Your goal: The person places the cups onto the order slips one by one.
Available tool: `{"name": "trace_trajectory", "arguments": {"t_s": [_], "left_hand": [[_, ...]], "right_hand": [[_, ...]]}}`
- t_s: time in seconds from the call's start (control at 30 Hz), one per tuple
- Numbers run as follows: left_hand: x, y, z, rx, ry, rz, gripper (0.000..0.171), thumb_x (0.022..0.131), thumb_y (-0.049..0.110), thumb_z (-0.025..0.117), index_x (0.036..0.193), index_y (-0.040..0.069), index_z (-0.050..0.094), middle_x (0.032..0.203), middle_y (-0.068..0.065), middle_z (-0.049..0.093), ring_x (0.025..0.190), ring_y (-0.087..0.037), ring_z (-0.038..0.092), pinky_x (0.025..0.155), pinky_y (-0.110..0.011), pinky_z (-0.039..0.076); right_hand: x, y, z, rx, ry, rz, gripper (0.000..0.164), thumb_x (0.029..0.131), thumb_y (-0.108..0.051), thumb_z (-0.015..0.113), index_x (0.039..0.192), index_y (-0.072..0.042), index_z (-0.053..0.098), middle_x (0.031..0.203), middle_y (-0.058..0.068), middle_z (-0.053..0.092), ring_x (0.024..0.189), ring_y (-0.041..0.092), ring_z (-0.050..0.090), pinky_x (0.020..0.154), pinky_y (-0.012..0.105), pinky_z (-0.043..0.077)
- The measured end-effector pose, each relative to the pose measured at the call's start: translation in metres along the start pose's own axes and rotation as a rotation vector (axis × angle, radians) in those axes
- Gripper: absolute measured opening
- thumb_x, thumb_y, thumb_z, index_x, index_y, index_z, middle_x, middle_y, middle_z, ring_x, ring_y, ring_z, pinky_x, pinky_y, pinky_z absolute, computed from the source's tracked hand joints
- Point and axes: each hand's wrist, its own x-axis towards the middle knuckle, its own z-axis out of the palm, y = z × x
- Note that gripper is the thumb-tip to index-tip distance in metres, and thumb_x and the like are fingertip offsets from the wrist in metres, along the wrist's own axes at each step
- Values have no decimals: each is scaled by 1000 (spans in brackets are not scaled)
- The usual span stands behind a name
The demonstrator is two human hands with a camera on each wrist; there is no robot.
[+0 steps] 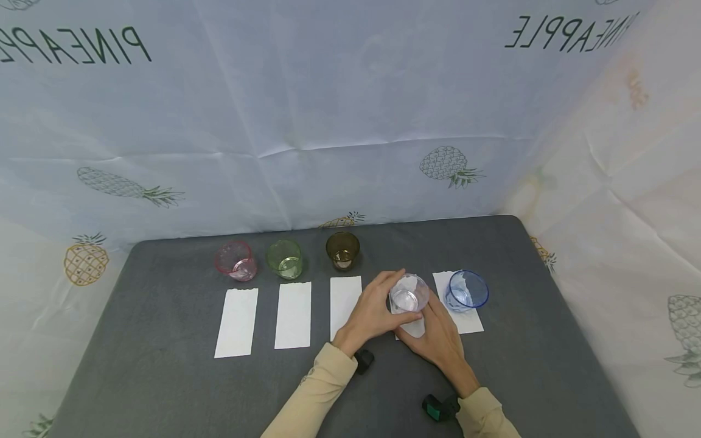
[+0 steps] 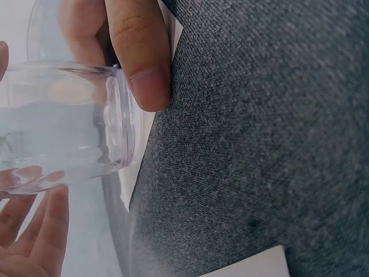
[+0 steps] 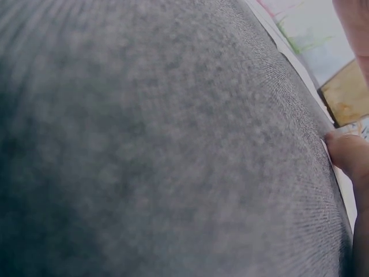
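In the head view, a clear glass [image 1: 409, 293] stands upright over the fourth white paper strip [image 1: 414, 329] from the left. My left hand [image 1: 376, 309] grips its left side, fingers around the far wall and thumb across the near side. From the right, my right hand [image 1: 435, 333] holds the same glass, its thumb low near the base. The left wrist view shows the clear glass [image 2: 63, 130] close up between both hands; whether its base touches the paper is hard to tell. A blue glass [image 1: 467, 291] sits on the rightmost paper strip [image 1: 468, 322], beside my right hand.
Along the table's back stand a pink glass [image 1: 236, 260], a green glass [image 1: 285, 259] and a brown glass [image 1: 342, 250]. White paper strips [image 1: 237, 322] lie in front of them on the grey table [image 1: 164, 365]. A pineapple-print cloth [image 1: 339, 109] hangs behind.
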Motion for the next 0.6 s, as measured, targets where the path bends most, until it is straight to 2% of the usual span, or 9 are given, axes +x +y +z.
{"name": "trace_trajectory", "arguments": {"t_s": [0.33, 0.6], "left_hand": [[1, -2, 1, 25, 15, 16, 87, 79, 41, 88, 149, 3, 51, 144, -11, 60, 132, -25, 60, 109, -40, 53], [-1, -3, 5, 67, 22, 10, 86, 79, 41, 89, 149, 7, 52, 144, -8, 60, 133, -24, 60, 109, -41, 52]], "right_hand": [[0, -1, 1, -21, 10, -2, 100, 91, -81, 40, 144, 3, 54, 141, 22, 59, 123, 39, 62, 102, 49, 50], [-5, -6, -4, 5, 2, 1, 94, 94, -75, 43, 145, 2, 53, 143, 20, 56, 127, 37, 58, 107, 45, 43]]}}
